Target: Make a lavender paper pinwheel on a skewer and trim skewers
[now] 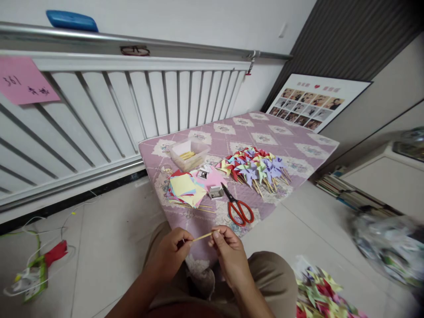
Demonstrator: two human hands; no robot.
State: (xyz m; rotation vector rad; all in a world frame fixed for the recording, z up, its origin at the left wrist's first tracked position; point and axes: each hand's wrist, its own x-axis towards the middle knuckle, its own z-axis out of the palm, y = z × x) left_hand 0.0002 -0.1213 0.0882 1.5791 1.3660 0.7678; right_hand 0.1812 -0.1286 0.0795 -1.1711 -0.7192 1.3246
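Note:
A thin wooden stick [202, 237] is stretched between my two hands, just above the near edge of the cloth-covered table. One end sits in the pinched fingers of my left hand [175, 249]; the fingertips of my right hand [228, 249] close on the other end. Ahead of them lie red-handled scissors [239, 211], open slightly at the blades. To their left rests a stack of coloured paper squares [186, 186], with loose sticks [198, 208] along its near side. A small open box [216, 192] stands beside the papers.
A clear plastic tub [189, 153] holds more sticks. Finished paper pinwheels [255, 168] are heaped on the patterned tablecloth [228, 128]. More pinwheels [323, 291] are on the floor at right. A white radiator [152, 101] borders the table; a power strip [35, 278] with cables lies at left.

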